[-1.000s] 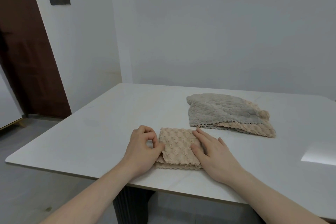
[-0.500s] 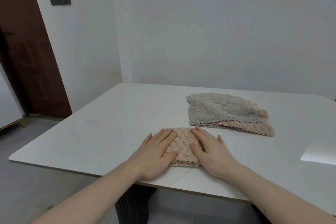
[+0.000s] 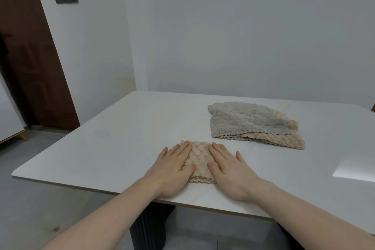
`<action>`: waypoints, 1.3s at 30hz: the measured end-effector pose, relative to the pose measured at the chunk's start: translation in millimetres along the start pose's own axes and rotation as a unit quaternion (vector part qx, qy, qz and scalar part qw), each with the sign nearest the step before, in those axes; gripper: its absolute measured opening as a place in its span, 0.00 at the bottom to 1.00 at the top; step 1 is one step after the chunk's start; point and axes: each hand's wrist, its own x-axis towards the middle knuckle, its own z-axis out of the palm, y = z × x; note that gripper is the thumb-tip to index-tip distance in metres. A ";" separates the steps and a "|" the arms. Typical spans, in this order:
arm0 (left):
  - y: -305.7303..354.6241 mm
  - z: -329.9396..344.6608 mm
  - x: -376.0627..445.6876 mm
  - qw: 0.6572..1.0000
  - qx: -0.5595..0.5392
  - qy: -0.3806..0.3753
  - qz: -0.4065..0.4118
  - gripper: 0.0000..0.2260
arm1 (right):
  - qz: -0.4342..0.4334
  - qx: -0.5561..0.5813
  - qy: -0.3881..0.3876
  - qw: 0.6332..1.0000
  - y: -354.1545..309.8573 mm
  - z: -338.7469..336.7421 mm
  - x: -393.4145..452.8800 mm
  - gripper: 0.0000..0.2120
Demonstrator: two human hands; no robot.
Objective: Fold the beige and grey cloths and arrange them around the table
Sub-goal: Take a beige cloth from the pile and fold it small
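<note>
Folded beige cloth right in front of me, a small thick square near the table's front edge, and I've got both palms down on it. My left hand covers its left side, fingers straight and lying close together, thumb laid across the cloth's near corner; my right hand presses the right side, fingers flat and slightly fanned, little finger out on the bare tabletop. Nothing pinched, nothing curled, just flat pressure to set the creases. Scalloped layers show at the near edge, stacked fairly evenly. Farther back and to the right, well apart from my hands, waits the pile: a grey cloth draped loosely over more beige cloth, edges ruffled, none of it folded small yet by the look of it. So I judge this one nearly done and most of the job ahead. Risks now: this plush fabric is springy, so if I lift off too quickly the top layer may pop open; and the tabletop looks slick, so sliding the square to its spot with uneven push could skew the layers or send it towards the front edge.
</note>
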 end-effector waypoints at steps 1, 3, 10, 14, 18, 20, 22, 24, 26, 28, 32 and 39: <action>0.3 -0.5 -0.4 1.000 -0.007 0.001 -0.002 0.28 | 0.003 -0.001 -0.002 1.000 1.4 -0.4 -2.8 0.29; 0.9 -1.2 -1.0 1.000 -0.016 0.004 -0.006 0.27 | 0.010 -0.006 -0.001 1.000 1.0 0.0 -8.2 0.29; 2.2 0.9 1.5 1.000 0.014 0.008 -0.022 0.28 | 0.033 -0.011 -0.042 0.998 1.4 -11.4 -28.6 0.29; 2.0 2.0 1.8 0.999 0.026 0.014 -0.027 0.29 | 0.121 0.056 0.001 0.991 14.3 -29.4 -12.9 0.27; 3.2 1.4 1.9 0.999 0.026 0.016 -0.031 0.30 | 0.082 0.115 0.034 0.989 9.5 -23.2 -0.2 0.31; 3.5 1.1 1.9 0.999 0.023 0.017 -0.037 0.31 | 0.054 0.107 0.029 0.992 2.5 -15.4 3.6 0.31; 3.8 1.4 2.1 0.999 0.027 0.017 -0.043 0.32 | 0.040 0.056 0.024 0.997 -0.3 -4.3 4.7 0.32; 4.9 1.1 2.3 0.998 0.033 0.018 -0.049 0.32 | 0.039 0.015 0.024 0.999 0.0 3.4 3.3 0.32; 5.9 1.1 2.4 0.998 0.032 0.019 -0.055 0.33 | 0.043 0.009 0.024 0.999 1.5 5.7 2.3 0.32; 5.5 2.0 3.0 0.997 0.033 0.022 -0.062 0.33 | 0.050 0.007 0.024 0.998 1.6 6.4 1.3 0.32; 4.8 2.1 3.2 0.997 0.015 0.032 -0.072 0.33 | 0.095 -0.001 0.038 0.995 -2.4 8.7 -1.4 0.33; 6.3 -3.3 -0.7 0.988 -0.044 0.105 -0.105 0.27 | 0.146 0.010 0.062 0.987 -7.6 7.7 -7.9 0.33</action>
